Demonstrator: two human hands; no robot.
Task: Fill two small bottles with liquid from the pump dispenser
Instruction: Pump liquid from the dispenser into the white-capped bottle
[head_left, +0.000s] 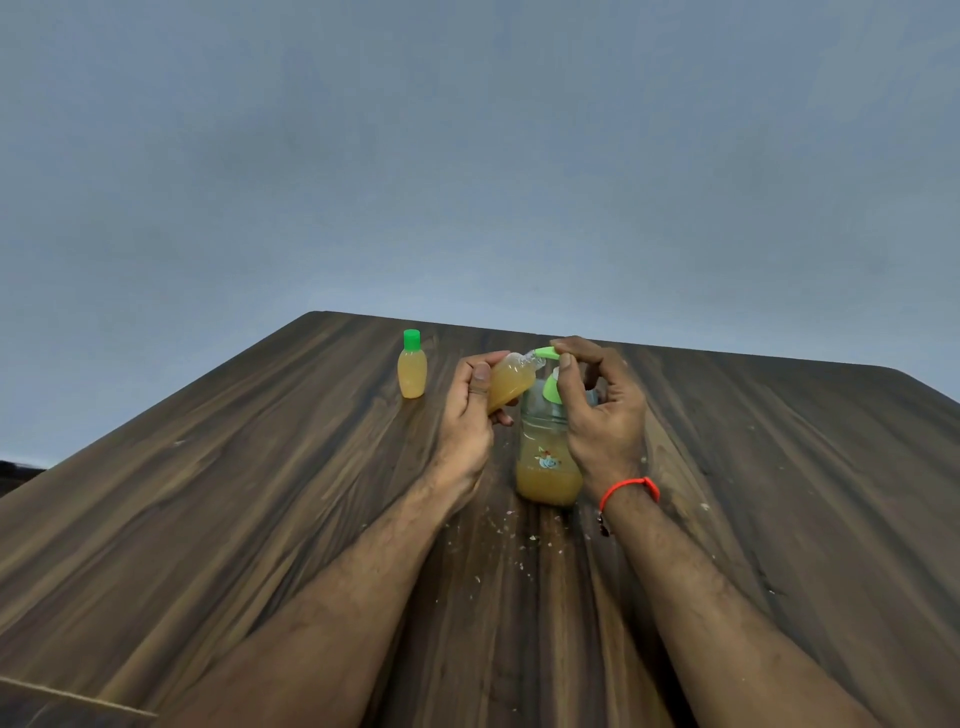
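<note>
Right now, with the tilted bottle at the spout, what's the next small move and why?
Probably press the green pump head down again with the right hand. The uncapped small clear bottle in the left hand is tilted with its mouth at the spout and looks nearly full, so one short stroke may do. The green-capped small bottle already stands filled.
</note>
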